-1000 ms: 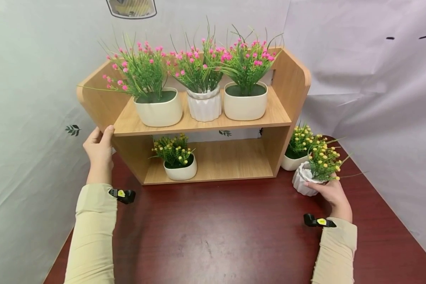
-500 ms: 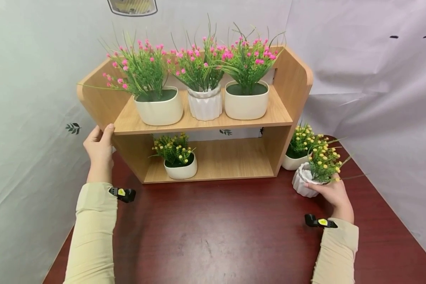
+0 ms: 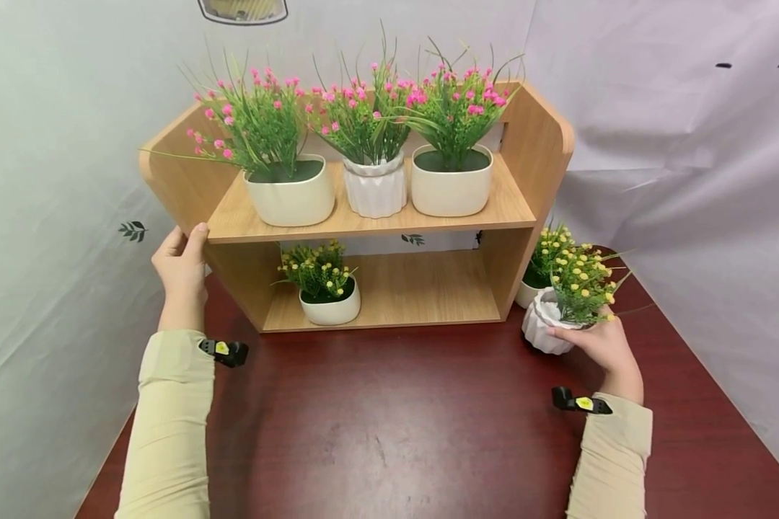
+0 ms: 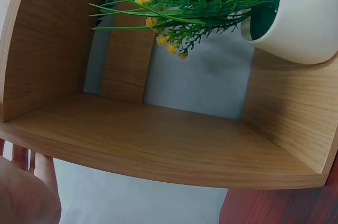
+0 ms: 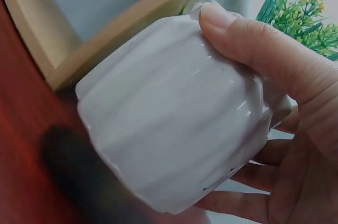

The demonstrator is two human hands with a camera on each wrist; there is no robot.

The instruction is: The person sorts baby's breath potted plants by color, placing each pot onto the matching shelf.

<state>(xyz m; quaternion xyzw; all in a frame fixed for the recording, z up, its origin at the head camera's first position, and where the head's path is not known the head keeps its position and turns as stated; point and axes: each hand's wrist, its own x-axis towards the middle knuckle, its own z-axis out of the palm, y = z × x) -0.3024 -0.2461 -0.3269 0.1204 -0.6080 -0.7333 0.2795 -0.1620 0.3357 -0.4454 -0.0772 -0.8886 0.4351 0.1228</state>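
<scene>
My right hand [image 3: 606, 346] grips a white fluted flowerpot [image 3: 545, 324] with yellow artificial flowers, thumb at its rim and fingers around the far side. In the right wrist view, the fluted pot [image 5: 174, 113] is tilted and a dark shadow lies below it, so it appears raised off the table. My left hand [image 3: 180, 265] holds the left side panel of a two-tier wooden shelf [image 3: 370, 232], with the thumb near the front edge. The left wrist view shows part of that hand [image 4: 29, 189] at the panel's outer side.
Three pots with pink flowers [image 3: 373, 189] stand on the top tier. A cream oval pot [image 3: 331, 308] with yellow flowers sits at the left of the lower tier. Another cream pot [image 3: 527, 294] stands right of the shelf, partly hidden. The dark red table [image 3: 376, 425] extends in front.
My right hand has moved slightly left and up with the fluted flowerpot, which now covers more of the cream pot behind it. My left hand stays on the shelf.
</scene>
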